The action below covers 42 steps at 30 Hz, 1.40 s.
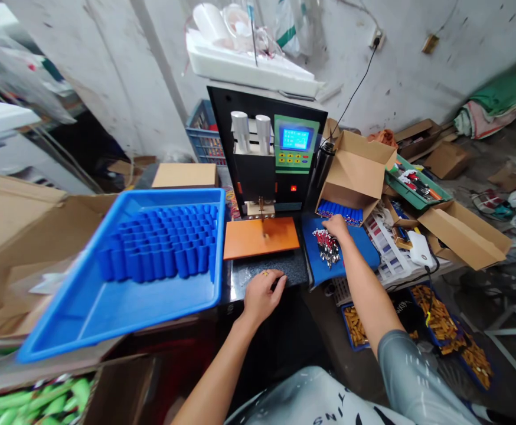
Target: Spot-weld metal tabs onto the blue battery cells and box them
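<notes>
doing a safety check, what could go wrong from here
The left hand rests close to the orange board under the machine; straying beneath the metal tip might pinch it. The right hand is beside a loose pile of small parts, so a sweep could scatter them. Knocking the blue tray might topple the blue cylinders.

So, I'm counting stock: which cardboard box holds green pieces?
The bottom-left box; the open box just beyond the right hand holds blue pieces.
</notes>
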Motion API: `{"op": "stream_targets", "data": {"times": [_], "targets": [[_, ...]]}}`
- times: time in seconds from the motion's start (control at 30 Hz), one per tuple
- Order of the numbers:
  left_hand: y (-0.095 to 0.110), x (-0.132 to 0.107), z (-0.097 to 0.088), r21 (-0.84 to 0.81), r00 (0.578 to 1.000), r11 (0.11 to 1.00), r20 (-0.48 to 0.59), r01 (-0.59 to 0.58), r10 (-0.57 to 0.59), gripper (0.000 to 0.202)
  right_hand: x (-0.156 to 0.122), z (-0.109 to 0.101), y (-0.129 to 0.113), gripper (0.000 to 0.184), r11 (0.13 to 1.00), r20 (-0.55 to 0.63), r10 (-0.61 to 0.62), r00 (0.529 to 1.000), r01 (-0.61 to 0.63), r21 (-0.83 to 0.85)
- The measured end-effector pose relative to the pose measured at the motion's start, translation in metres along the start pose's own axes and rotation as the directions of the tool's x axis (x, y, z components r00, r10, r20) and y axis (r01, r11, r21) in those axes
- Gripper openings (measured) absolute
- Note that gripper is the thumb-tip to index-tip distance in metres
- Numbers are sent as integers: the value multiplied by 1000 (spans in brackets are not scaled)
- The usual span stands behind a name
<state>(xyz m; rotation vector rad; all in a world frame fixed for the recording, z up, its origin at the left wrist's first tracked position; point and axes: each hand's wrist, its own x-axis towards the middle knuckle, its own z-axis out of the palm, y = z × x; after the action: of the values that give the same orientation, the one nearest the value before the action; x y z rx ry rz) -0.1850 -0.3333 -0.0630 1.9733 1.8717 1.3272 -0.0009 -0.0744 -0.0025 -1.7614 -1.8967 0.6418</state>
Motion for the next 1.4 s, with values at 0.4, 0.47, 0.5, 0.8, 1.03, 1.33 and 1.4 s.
{"op": "stream_targets", "data": {"times": [0.4,0.47,0.5,0.8,1.03,1.33,1.4], "targets": [[8,2,-5,-206,993,974,-47,92,-104,19,-50,-47,-19,35,630,-264,-58,963,241,738],[20,8,-13,-320,982,938,-84,136,-171,20,-69,-47,-32,35,525,-173,-80,982,189,830],[28,12,-17,-368,974,917,-104,150,-201,20,-79,-45,-39,35,482,-114,-114,987,155,862],[59,52,-50,-708,894,617,46,344,-445,33,-154,-5,-90,35,347,216,-413,885,-67,936],[51,44,-59,-705,884,604,72,372,-462,31,-164,16,-96,36,369,240,-432,869,-72,927],[46,33,-74,-459,925,827,-29,324,-379,23,-177,28,-97,26,576,254,-546,798,138,806],[49,30,-79,-404,934,856,-9,323,-357,22,-180,32,-97,25,583,252,-541,802,141,800]]}}
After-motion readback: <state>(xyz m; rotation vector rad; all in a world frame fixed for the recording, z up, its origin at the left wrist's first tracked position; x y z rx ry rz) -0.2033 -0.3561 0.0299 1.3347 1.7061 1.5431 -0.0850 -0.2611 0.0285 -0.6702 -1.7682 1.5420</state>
